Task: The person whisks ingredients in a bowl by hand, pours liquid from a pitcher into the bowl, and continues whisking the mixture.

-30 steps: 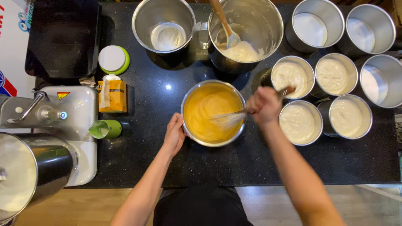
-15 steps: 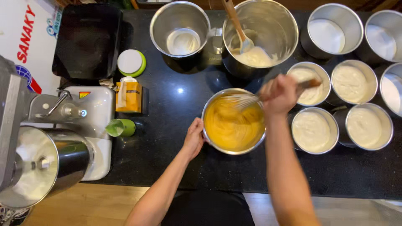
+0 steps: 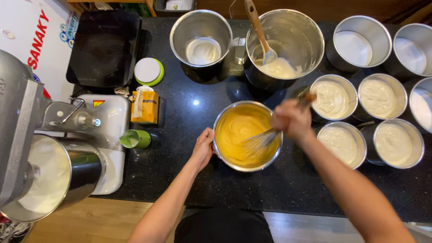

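a baking kitchen: black stone bench (image 3: 189, 171) carrying a stand mixer (image 3: 49, 148), steel mixing bowls (image 3: 201, 38) and batter-filled round tins (image 3: 333, 96).

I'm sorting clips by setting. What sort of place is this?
Probably a home or small baking kitchen: a stand mixer on a dark counter, a bowl of yellow batter being whisked, and several round cake tins filled with pale batter.

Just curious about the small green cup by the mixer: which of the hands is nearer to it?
Left. The left hand rests on the yellow batter bowl's rim, right of the green cup; the right hand whisks beyond the bowl.
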